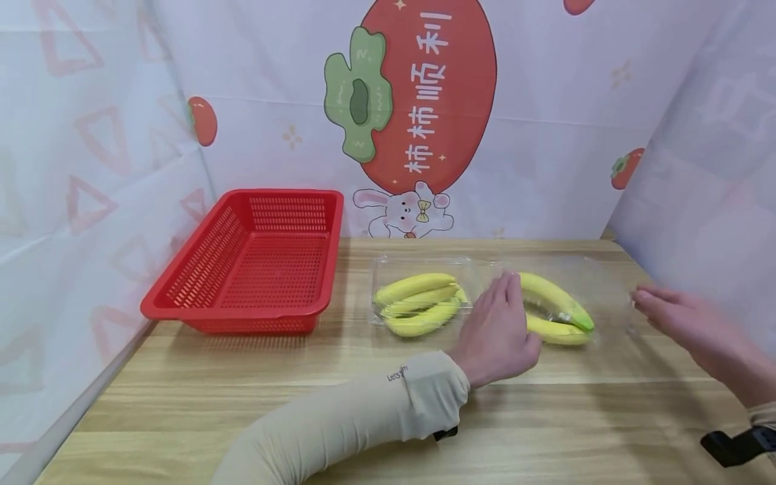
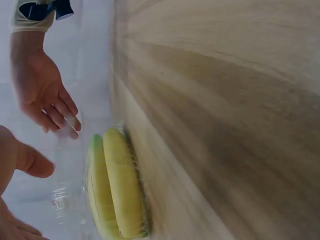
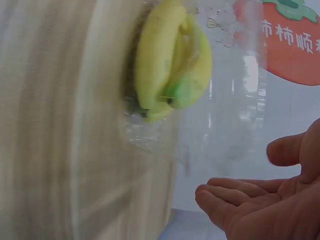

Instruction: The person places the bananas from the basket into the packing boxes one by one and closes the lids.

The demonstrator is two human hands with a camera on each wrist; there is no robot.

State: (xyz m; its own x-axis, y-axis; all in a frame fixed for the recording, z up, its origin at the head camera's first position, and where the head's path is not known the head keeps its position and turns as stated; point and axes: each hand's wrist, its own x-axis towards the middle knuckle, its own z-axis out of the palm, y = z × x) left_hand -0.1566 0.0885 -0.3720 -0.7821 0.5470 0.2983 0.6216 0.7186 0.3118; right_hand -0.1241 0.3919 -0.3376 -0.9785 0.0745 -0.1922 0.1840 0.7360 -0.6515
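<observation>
A clear plastic box holds yellow bananas, one with a green tip. Its transparent lid stands raised in the right wrist view. My left hand, fingers straight and together, is at the box's left side and partly hides it. Beyond the right side, my right hand has its palm turned toward the box and its fingers extended, fingertips near the clear plastic. Neither hand grips anything. Left of my left hand sits a second clear box, with several bananas inside.
A red plastic basket with slotted walls stands at the back left of the wooden table. Printed cloth hangs behind the table and along both sides.
</observation>
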